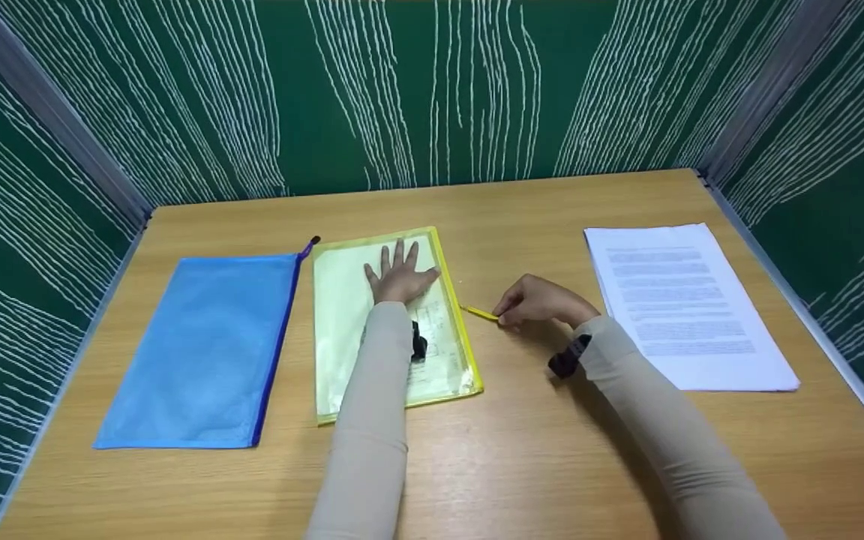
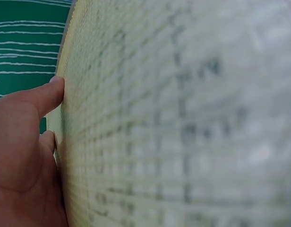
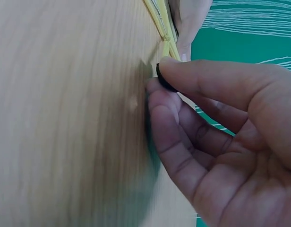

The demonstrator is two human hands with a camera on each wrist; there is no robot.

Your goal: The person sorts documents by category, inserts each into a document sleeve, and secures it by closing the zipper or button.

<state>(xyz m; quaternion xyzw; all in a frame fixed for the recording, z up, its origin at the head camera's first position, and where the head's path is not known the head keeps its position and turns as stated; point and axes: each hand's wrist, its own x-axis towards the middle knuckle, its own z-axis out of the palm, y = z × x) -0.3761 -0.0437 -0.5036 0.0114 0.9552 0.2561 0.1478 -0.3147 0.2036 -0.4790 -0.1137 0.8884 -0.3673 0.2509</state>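
A yellow-edged zip document pouch [image 1: 342, 330] lies on the table with papers showing through its clear mesh front. My left hand [image 1: 400, 281] rests on it, fingers spread, near its upper right part. In the left wrist view that hand [image 2: 22, 142] lies along the pouch's mesh surface [image 2: 159, 118]. To the right of the pouch, my right hand [image 1: 541, 300] pinches the yellow zipper pull [image 1: 481, 312], which stretches out from the zip edge. Its black tip [image 3: 164, 80] shows between thumb and fingers in the right wrist view.
On the left lies a blue zip pouch [image 1: 207, 352] with a dark blue zip edge. A stack of printed paper [image 1: 683, 300] lies on the right, close to the right forearm. Green panels [image 1: 417, 90] with white wavy lines border the wooden table [image 1: 477, 465].
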